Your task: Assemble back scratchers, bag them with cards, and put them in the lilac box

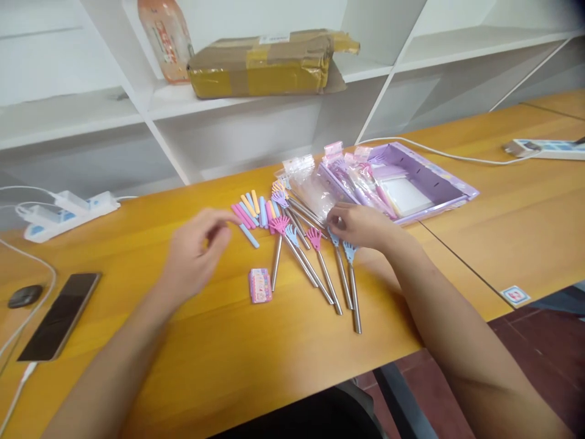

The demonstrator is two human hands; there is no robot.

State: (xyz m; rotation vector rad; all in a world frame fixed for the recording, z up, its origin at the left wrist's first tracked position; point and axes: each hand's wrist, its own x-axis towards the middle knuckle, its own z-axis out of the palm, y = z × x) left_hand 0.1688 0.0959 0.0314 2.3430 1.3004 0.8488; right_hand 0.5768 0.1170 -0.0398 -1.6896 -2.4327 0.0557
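Note:
My left hand [196,250] hovers over the table with its index finger stretched out and the thumb apart from it. That fingertip is at the end of a blue handle sleeve [248,236], beside a cluster of pink, blue and orange sleeves [262,212]. My right hand [361,225] has its fingers curled in a pinch at the head of a blue back scratcher [342,274]; the exact contact is partly hidden. Another blue back scratcher [354,292] lies beside it. Several more metal-rod scratchers with hand-shaped heads, including a pink one [315,239], fan out leftward.
A stack of small printed cards [260,285] lies in front. Behind my right hand are clear plastic bags [308,177] and a purple box [445,177] with bagged scratchers. A phone [59,317], mouse [25,296] and power strip [73,214] are left. A taped carton [274,67] rests on the shelf.

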